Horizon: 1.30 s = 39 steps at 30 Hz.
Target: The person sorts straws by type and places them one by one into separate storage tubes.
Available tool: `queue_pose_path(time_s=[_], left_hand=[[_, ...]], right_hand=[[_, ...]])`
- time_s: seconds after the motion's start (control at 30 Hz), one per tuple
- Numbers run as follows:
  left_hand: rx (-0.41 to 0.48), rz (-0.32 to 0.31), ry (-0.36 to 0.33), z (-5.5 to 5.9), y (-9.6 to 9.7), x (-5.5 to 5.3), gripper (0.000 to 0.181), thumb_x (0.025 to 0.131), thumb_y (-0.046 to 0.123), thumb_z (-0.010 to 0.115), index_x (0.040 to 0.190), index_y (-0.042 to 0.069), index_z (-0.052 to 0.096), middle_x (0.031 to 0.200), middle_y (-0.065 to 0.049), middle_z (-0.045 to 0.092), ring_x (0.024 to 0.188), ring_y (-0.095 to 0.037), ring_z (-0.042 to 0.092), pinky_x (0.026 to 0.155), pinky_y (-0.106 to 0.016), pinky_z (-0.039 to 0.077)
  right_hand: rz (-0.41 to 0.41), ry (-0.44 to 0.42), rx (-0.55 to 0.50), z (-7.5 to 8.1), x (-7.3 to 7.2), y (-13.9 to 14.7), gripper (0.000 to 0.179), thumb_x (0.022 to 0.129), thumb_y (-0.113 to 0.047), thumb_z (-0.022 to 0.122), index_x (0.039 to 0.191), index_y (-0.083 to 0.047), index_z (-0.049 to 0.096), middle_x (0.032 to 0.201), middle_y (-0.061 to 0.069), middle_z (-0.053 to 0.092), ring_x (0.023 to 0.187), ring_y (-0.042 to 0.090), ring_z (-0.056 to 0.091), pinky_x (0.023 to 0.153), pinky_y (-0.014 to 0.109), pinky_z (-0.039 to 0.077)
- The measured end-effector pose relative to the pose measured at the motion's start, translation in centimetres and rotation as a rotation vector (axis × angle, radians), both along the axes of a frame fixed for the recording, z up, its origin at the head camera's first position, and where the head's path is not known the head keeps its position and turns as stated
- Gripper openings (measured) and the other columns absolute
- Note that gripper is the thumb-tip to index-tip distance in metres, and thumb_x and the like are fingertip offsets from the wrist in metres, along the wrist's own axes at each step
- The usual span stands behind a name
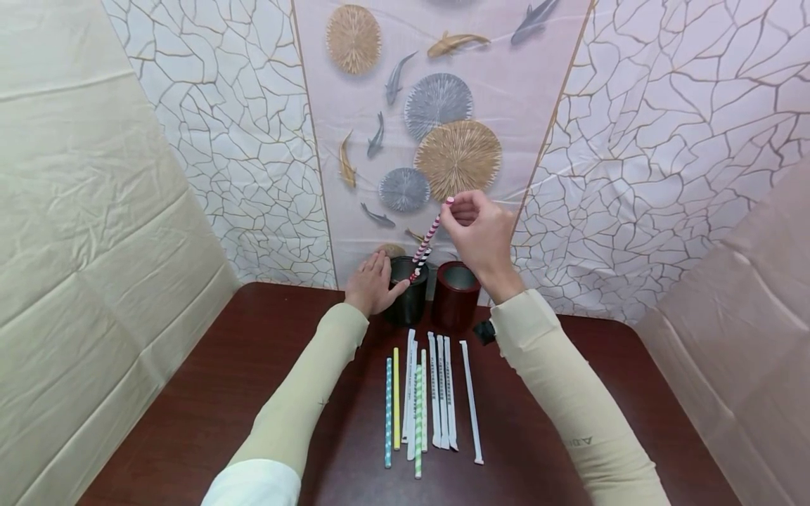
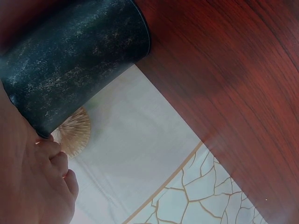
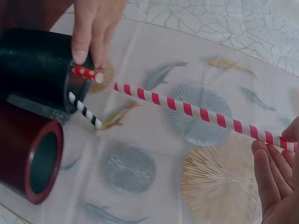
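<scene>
Head: left hand (image 1: 372, 284), thumb spread from fingers, touches black cup (image 1: 405, 309)
Right wrist: right hand (image 3: 278, 179), edge-cropped, pinches pink-striped straw (image 3: 196, 112)
Black cup: red straw (image 3: 86, 73), black-striped straw (image 3: 85, 110), lower ends hidden

Print on wrapped straws (image 1: 441, 379) and right sleeve (image 1: 569, 407) is unreadable.

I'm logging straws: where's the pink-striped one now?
In the right wrist view, the pink-striped straw is pinched by the right hand at the right edge, its free end near the red dotted straw in the black cup.
</scene>
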<state>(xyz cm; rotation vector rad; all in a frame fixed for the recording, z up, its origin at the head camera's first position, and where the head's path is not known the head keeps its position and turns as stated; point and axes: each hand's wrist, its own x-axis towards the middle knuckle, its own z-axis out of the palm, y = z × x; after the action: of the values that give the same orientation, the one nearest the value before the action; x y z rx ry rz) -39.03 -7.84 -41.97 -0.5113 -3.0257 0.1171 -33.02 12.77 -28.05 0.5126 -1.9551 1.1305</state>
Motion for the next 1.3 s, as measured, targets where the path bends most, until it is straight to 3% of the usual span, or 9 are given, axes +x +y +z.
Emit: queue_pose_path(time_s=[0.2,0.4,0.6,0.87,1.17,1.3], left_hand=[[-0.008,0.005,-0.007,-0.1,0.0,-0.1,0.089,0.109,0.069,0.017,0.168,0.002,0.02,0.178,-0.016,0.018,0.166,-0.027,0.017,0.135,-0.04,0.021],[-0.002,0.007,-0.018,-0.2,0.0,-0.3,0.09,0.109,0.069,0.016,0.169,0.002,0.019,0.178,-0.015,0.016,0.167,-0.027,0.015,0.135,-0.04,0.02],[0.007,0.004,-0.015,-0.4,0.2,-0.3,0.088,0.109,0.068,0.016,0.168,0.002,0.02,0.178,-0.015,0.016,0.167,-0.027,0.016,0.135,-0.04,0.019],[-0.007,0.008,-0.005,-0.3,-0.1,-0.4,0.09,0.109,0.069,0.014,0.168,0.002,0.019,0.178,-0.015,0.016,0.166,-0.027,0.016,0.135,-0.041,0.021],[0.007,0.008,-0.019,-0.2,-0.1,-0.3,0.089,0.11,0.068,0.015,0.169,0.002,0.018,0.178,-0.015,0.014,0.167,-0.028,0.014,0.136,-0.041,0.018],[0.03,0.007,-0.018,0.0,-0.1,-0.2,0.088,0.11,0.067,0.018,0.168,0.001,0.019,0.178,-0.016,0.016,0.167,-0.028,0.016,0.135,-0.041,0.019]], right_hand=[[0.011,-0.038,-0.01,-2.0,-0.6,-0.8,0.013,0.094,-0.01,0.074,0.098,0.002,0.073,0.092,0.017,0.081,0.083,0.027,0.081,0.075,0.027,0.065],[0.01,-0.076,-0.004,-3.8,-1.4,-1.4,0.014,0.095,-0.01,0.074,0.1,0.003,0.074,0.093,0.018,0.081,0.085,0.028,0.081,0.076,0.032,0.066],[0.01,-0.096,0.023,-4.5,-1.6,-1.3,0.02,0.096,-0.012,0.077,0.104,0.005,0.073,0.097,0.02,0.08,0.088,0.032,0.081,0.079,0.038,0.067],[-0.022,-0.13,0.115,-3.7,-1.2,-0.6,0.025,0.097,-0.019,0.078,0.103,0.005,0.076,0.095,0.019,0.081,0.085,0.031,0.08,0.079,0.041,0.067],[-0.044,-0.181,0.279,-1.9,0.6,0.1,0.025,0.096,-0.023,0.078,0.1,0.002,0.077,0.091,0.018,0.081,0.08,0.03,0.08,0.075,0.045,0.066],[-0.044,-0.25,0.376,-1.2,1.7,0.2,0.024,0.096,-0.023,0.078,0.098,0.0,0.077,0.089,0.015,0.081,0.08,0.027,0.081,0.074,0.044,0.065]])
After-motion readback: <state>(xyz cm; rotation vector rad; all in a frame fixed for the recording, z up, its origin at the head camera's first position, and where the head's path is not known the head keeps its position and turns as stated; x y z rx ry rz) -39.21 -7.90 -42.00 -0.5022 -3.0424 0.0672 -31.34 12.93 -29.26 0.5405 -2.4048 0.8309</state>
